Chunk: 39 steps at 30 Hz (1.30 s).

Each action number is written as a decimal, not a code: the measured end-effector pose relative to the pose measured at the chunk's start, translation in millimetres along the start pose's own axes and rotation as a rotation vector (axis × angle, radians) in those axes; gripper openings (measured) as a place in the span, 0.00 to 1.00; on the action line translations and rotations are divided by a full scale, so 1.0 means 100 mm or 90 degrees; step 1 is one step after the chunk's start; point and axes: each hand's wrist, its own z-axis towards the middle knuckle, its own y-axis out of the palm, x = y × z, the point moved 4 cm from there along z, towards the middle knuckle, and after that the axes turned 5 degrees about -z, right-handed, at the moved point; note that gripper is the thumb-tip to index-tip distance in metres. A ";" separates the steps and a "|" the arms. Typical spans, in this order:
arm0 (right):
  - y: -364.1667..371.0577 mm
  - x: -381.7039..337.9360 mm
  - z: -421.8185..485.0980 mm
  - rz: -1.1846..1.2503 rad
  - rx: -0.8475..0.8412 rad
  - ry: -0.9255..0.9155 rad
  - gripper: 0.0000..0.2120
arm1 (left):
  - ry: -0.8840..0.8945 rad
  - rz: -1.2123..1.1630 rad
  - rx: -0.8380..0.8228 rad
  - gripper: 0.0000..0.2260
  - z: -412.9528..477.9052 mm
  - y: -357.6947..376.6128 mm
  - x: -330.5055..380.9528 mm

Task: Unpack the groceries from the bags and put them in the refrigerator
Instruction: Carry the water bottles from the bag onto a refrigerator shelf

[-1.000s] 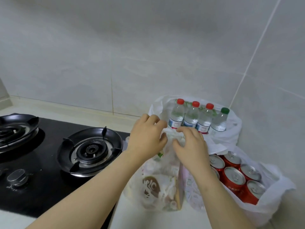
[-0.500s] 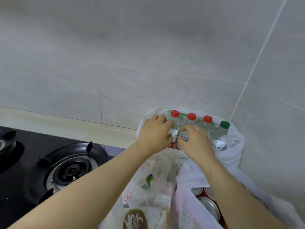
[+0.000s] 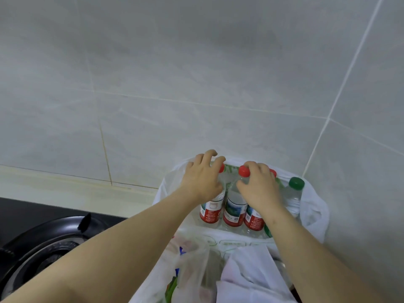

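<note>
Several water bottles stand in a row in an open white plastic bag [image 3: 314,213] in the wall corner. Three have red caps and red labels; the rightmost bottle [image 3: 295,191] has a green cap. My left hand [image 3: 202,182] lies over the top of the leftmost bottle [image 3: 211,212], fingers curled round its cap. My right hand [image 3: 259,189] holds the neck of the middle bottle [image 3: 234,209] between thumb and fingers and hides most of the third bottle [image 3: 252,217].
Nearer me stand a clear bag of packaged food [image 3: 192,270] and another white bag [image 3: 251,270]. A black gas stove with a burner [image 3: 50,237] is at the lower left. Tiled walls close in the corner behind and to the right.
Both hands have moved from the near clear bag to the bottle tops at the back. The view has shifted forward and right, so the cans have dropped out of sight.
</note>
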 end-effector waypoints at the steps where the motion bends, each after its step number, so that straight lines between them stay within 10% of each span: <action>1: 0.03 0.01 0.04 0.007 -0.005 -0.005 0.22 | 0.006 0.013 -0.018 0.28 0.04 0.04 0.01; 12: 0.28 0.11 0.16 -0.079 -0.087 -0.039 0.29 | -0.036 -0.017 -0.103 0.31 0.17 0.34 0.02; 19: 0.32 0.08 0.08 -0.114 0.021 -0.047 0.26 | -0.062 -0.245 0.015 0.17 0.02 0.40 0.03; 27: 0.31 0.14 -0.04 -0.104 0.120 -0.036 0.16 | -0.374 -0.764 0.015 0.09 -0.21 0.51 -0.03; 39: 0.26 0.13 -0.05 -0.082 0.161 -0.054 0.13 | -0.440 -0.760 0.040 0.11 -0.38 0.41 -0.24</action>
